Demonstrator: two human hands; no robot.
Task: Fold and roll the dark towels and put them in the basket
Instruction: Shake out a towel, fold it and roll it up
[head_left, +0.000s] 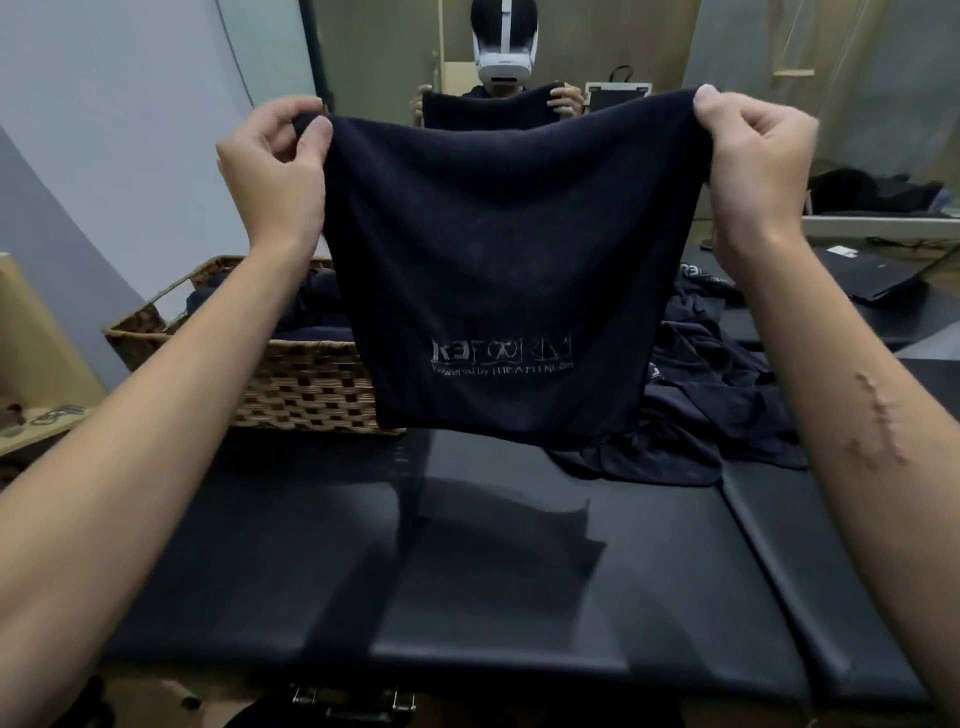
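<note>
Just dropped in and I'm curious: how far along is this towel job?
Partly done, it seems. The basket already holds some dark towels, though whether they are rolled is hard to tell. In hand: the left hand and right hand pinch the top corners of one towel, held up unfolded. Left: a heap of loose towels on the table.

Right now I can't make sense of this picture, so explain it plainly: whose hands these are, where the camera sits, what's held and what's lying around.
The one picture comes from a camera worn on a person's head, looking forward and down. The left hand and right hand belong to that person; their fingers pinch the top corners of a dark towel, held up spread out. Below is a black padded table. A wicker basket at left holds dark cloth; a pile of dark towels lies at right. A mirror behind reflects the person.
</note>
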